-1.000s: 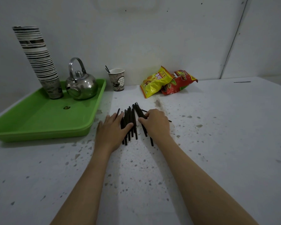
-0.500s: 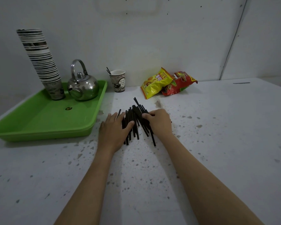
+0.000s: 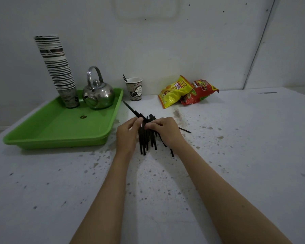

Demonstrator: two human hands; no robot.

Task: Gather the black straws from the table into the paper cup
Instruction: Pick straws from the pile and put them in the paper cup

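Note:
A bundle of black straws (image 3: pixel 146 140) lies on the white table between my hands. My right hand (image 3: pixel 165 131) grips several of the straws, and one long straw (image 3: pixel 132 110) sticks out of it up and to the left. My left hand (image 3: pixel 128 134) touches that lifted straw with its fingertips and flanks the pile on its left. One loose straw (image 3: pixel 184 130) lies to the right of my right hand. A printed paper cup (image 3: pixel 134 88) stands at the back by the wall, with a couple of straws poking from its rim.
A green tray (image 3: pixel 60 131) on the left holds a steel kettle (image 3: pixel 98 94) and a tall stack of paper cups (image 3: pixel 57 67). Yellow and red snack bags (image 3: pixel 187 91) lie at the back. The speckled table (image 3: pixel 236 147) extends to the right.
My right hand has closed on several straws and tilted them up off the pile. My left hand has risen from flat on the table to meet the lifted straw.

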